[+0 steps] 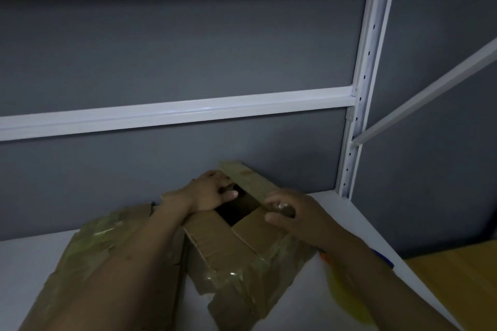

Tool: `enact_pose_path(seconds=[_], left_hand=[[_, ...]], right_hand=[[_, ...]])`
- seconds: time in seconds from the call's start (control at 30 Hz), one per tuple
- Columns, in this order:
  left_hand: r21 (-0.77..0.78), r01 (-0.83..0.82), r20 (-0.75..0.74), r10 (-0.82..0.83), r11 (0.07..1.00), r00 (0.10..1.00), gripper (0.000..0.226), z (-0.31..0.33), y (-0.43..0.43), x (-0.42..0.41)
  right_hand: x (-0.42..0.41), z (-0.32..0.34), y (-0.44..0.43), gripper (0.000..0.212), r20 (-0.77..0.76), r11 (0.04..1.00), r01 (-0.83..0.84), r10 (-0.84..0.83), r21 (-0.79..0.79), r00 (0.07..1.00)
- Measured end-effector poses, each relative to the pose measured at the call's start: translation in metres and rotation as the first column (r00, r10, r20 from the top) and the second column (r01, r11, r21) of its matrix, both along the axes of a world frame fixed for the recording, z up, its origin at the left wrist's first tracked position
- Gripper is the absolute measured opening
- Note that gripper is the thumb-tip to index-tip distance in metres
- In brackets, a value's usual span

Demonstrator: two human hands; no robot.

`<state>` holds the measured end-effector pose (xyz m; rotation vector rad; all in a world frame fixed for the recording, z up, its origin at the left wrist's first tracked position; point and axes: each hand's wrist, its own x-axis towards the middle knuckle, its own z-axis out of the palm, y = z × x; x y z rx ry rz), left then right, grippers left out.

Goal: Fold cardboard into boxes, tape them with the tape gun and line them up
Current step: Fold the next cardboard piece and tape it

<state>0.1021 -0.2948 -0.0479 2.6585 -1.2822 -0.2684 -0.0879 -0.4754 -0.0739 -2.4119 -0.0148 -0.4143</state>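
A worn brown cardboard box (pixel 228 244) with old tape on its sides stands on the white shelf (pixel 40 263), its top partly open with a dark gap in the middle. My left hand (pixel 212 192) grips the far-left flap edge, fingers curled over it. My right hand (pixel 285 209) holds the long far flap (pixel 247 177), which stands raised, thumb and fingers pinching its near end. A second taped box (pixel 107 244) lies just left of it, partly hidden by my left forearm.
A yellow and orange object (pixel 341 285), blurred, lies under my right forearm, with something blue (pixel 384 259) beside it. White shelf beams (pixel 188 110) and an upright post (pixel 357 115) frame a grey back wall. A wooden surface (pixel 457 277) sits at lower right.
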Motion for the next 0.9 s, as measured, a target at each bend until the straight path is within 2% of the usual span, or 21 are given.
enact_pose_path(seconds=[0.07, 0.13, 0.2, 0.27, 0.37, 0.4, 0.47, 0.53, 0.57, 0.6, 0.63, 0.7, 0.8, 0.83, 0.9], left_hand=[[-0.226, -0.040, -0.028, 0.035, 0.973, 0.999, 0.038, 0.001, 0.001, -0.001], [-0.358, -0.132, 0.013, 0.146, 0.924, 0.989, 0.034, 0.005, 0.005, -0.003], [-0.353, -0.216, 0.172, 0.290, 0.910, 0.941, 0.035, 0.010, 0.012, -0.002], [-0.250, -0.374, 0.288, 0.438, 0.893, 0.852, 0.046, 0.014, 0.021, -0.001], [-0.179, -0.516, 0.156, 0.542, 0.838, 0.826, 0.056, 0.018, 0.029, 0.000], [-0.228, -0.506, 0.120, 0.540, 0.832, 0.833, 0.053, 0.021, 0.030, -0.003], [-0.455, -0.448, 0.101, 0.545, 0.769, 0.833, 0.041, 0.027, 0.030, -0.010], [-0.727, -0.339, 0.039, 0.529, 0.597, 0.848, 0.032, 0.027, 0.030, -0.018], [-0.814, -0.282, -0.004, 0.481, 0.508, 0.877, 0.031, 0.024, 0.030, -0.022], [-0.855, -0.237, -0.026, 0.418, 0.461, 0.908, 0.032, 0.020, 0.030, -0.027], [-0.866, -0.196, -0.021, 0.359, 0.460, 0.933, 0.037, 0.014, 0.029, -0.033], [-0.821, -0.128, 0.033, 0.271, 0.556, 0.962, 0.050, 0.000, 0.020, -0.046], [-0.549, -0.043, 0.186, 0.173, 0.835, 0.967, 0.061, -0.015, -0.004, -0.058], [-0.449, -0.053, 0.182, 0.149, 0.892, 0.972, 0.062, -0.019, -0.010, -0.058], [-0.319, -0.143, 0.107, 0.185, 0.937, 0.977, 0.070, -0.021, -0.016, -0.050]], right_hand=[[-0.003, -0.004, -0.004, 0.054, -0.105, 0.998, -0.065, 0.065, 0.002, 0.992], [-0.007, -0.004, -0.010, 0.078, -0.149, 0.995, -0.103, 0.101, -0.005, 0.984], [-0.011, -0.003, -0.013, 0.097, -0.210, 0.987, -0.141, 0.121, -0.083, 0.970], [-0.012, -0.001, -0.013, 0.110, -0.256, 0.970, -0.172, 0.125, -0.169, 0.958], [-0.009, -0.004, -0.012, 0.116, -0.270, 0.955, -0.189, 0.124, -0.230, 0.955], [-0.008, -0.005, -0.012, 0.114, -0.261, 0.956, -0.185, 0.123, -0.228, 0.958], [-0.009, -0.007, -0.013, 0.110, -0.247, 0.964, -0.177, 0.126, -0.197, 0.961], [-0.011, -0.009, -0.014, 0.108, -0.243, 0.966, -0.181, 0.133, -0.185, 0.961], [-0.012, -0.010, -0.015, 0.107, -0.240, 0.965, -0.186, 0.140, -0.183, 0.961], [-0.014, -0.010, -0.015, 0.106, -0.234, 0.964, -0.191, 0.146, -0.184, 0.961], [-0.015, -0.010, -0.015, 0.105, -0.237, 0.963, -0.194, 0.147, -0.186, 0.960], [-0.016, -0.007, -0.012, 0.105, -0.236, 0.957, -0.203, 0.153, -0.207, 0.960], [-0.017, -0.004, -0.005, 0.100, -0.177, 0.967, -0.181, 0.149, -0.181, 0.973], [-0.018, -0.005, -0.004, 0.098, -0.151, 0.982, -0.145, 0.126, -0.123, 0.981], [-0.018, -0.008, -0.002, 0.098, -0.089, 0.998, -0.053, 0.051, -0.021, 0.995]])
